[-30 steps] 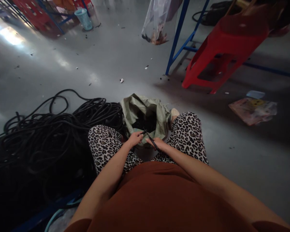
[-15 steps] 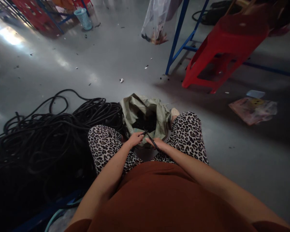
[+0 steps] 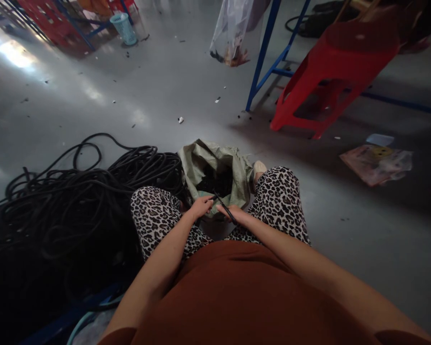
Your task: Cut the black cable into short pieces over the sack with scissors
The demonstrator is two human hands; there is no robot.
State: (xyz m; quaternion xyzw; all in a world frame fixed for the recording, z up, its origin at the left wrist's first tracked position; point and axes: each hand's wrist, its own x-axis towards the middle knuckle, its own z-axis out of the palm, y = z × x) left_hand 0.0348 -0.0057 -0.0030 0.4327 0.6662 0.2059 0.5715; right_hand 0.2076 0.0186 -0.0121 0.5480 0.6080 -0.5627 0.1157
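Note:
I sit with my knees apart in leopard-print trousers. Between them stands an open green woven sack point(image 3: 201, 163) with dark pieces inside. My left hand point(image 3: 201, 207) is closed on the end of a black cable point(image 3: 212, 197) just over the sack's near rim. My right hand point(image 3: 232, 213) is closed round a thin dark tool point(image 3: 227, 211) whose tip meets that cable end. The two hands almost touch.
A big tangled heap of black cable point(image 3: 68, 201) lies on the grey floor at my left. A red plastic stool point(image 3: 330, 72) and a blue metal frame point(image 3: 264, 52) stand ahead right, a hanging plastic bag point(image 3: 232, 33) beside them. Crumpled packaging point(image 3: 377, 163) lies at right.

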